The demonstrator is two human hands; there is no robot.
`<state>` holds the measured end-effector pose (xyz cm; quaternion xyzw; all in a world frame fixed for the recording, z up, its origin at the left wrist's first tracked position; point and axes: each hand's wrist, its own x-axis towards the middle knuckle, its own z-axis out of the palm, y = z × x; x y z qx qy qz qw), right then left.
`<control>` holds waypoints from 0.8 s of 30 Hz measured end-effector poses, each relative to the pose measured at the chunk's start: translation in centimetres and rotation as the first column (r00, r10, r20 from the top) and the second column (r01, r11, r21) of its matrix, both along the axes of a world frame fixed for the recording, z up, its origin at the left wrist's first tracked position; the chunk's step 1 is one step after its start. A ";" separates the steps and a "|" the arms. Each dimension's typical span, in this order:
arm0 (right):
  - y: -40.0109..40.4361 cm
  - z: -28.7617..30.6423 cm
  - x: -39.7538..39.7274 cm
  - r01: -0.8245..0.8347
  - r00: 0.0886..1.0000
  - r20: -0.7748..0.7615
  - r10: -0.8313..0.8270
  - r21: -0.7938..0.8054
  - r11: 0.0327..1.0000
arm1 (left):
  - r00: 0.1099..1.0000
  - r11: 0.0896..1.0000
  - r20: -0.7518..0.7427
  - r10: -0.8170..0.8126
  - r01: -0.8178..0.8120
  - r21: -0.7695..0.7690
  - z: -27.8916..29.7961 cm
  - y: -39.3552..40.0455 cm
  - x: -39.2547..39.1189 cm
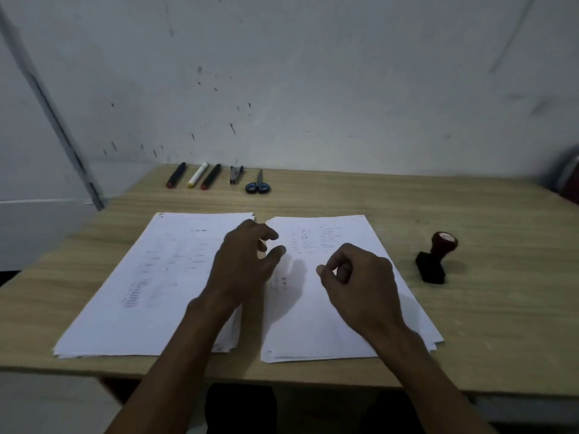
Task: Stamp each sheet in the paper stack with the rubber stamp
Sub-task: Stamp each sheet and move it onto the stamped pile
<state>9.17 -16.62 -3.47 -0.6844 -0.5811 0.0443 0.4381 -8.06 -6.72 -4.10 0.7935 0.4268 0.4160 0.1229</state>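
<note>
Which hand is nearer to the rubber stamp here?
Right. The right hand hovers over the right paper stack, just left of the rubber stamp. The left hand is farther off, over the gap between both stacks.

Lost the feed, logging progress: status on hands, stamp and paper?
Both hands empty: left hand open, right hand loosely curled above the right stack. Rubber stamp lies untouched on the table. Nothing in the way.

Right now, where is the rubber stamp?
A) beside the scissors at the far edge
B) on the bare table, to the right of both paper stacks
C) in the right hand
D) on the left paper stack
B: the rubber stamp stands on the bare table, right of the right paper stack, and neither hand holds it.
</note>
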 end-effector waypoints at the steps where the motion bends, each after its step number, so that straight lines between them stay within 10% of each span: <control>1: -0.3 0.1 1.1 0.042 0.999 0.003 -0.042 0.025 0.999 | 1.000 1.000 0.006 -0.024 0.024 -0.001 -0.2 -0.1 1.1; 12: -2.1 1.2 10.8 0.539 0.841 -0.045 -0.539 0.007 0.842 | 0.989 0.989 0.043 -0.141 0.142 -0.042 -2.4 -0.6 8.6; 24: -0.7 1.1 13.4 0.497 0.868 0.128 -0.480 -0.241 0.834 | 0.991 0.991 0.053 -0.119 0.122 -0.047 -3.5 -0.6 8.4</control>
